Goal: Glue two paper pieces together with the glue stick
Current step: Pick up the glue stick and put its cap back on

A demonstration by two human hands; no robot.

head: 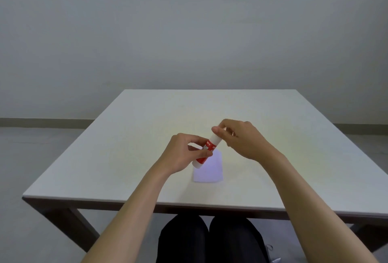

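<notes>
A red and white glue stick [208,147] is held tilted above the table, its white cap end pointing up and to the right. My left hand [184,153] grips its red body between thumb and fingers. My right hand [239,139] pinches the white cap end. Below the stick, a small white paper [210,170] lies flat on the table; its far edge is partly hidden by the stick and my left hand. Whether it is one sheet or two stacked, I cannot tell.
The white table [273,178] stands in front of a plain wall, its near edge just above my knees [210,239]. Grey floor lies to the left and right of it.
</notes>
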